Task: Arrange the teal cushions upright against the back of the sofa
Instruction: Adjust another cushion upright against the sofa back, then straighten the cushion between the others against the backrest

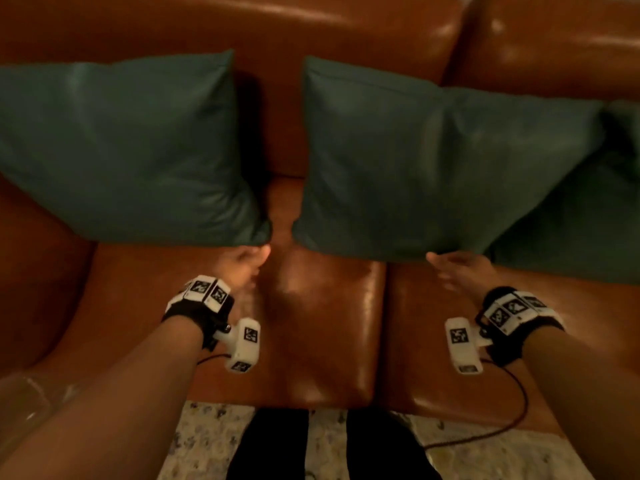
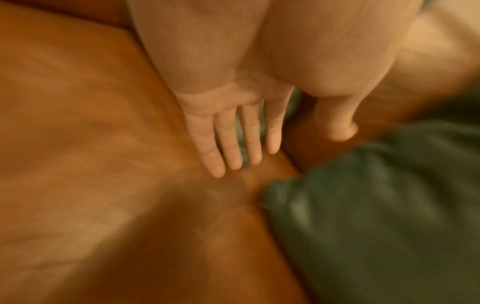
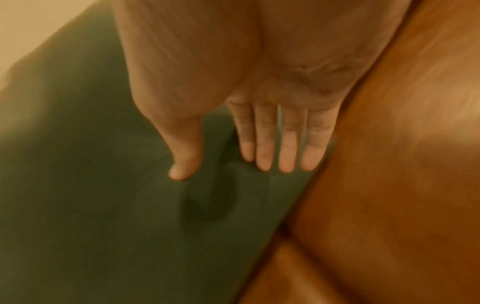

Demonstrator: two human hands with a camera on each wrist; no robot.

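Three teal cushions lean against the sofa back (image 1: pixel 311 36): a left cushion (image 1: pixel 128 150), a middle cushion (image 1: pixel 415 168) and a right cushion (image 1: pixel 581 230) partly tucked behind the middle one. My left hand (image 1: pixel 249 258) is just below the left cushion's lower right corner, fingers straight and holding nothing. In the left wrist view the left hand (image 2: pixel 285 150) is spread over the seat, beside a teal cushion corner (image 2: pixel 389 216). My right hand (image 1: pixel 446 263) is at the middle cushion's lower edge. In the right wrist view the right hand (image 3: pixel 228 168) lies flat over teal fabric (image 3: pixel 103 185). Contact is unclear.
The brown leather seat (image 1: pixel 322 323) has a seam between two seat pads near my right arm. A curved armrest (image 1: pixel 31 271) closes the left side. A pale patterned rug (image 1: pixel 207 441) lies below the seat's front edge. A dark cable (image 1: pixel 519 410) trails from my right wrist.
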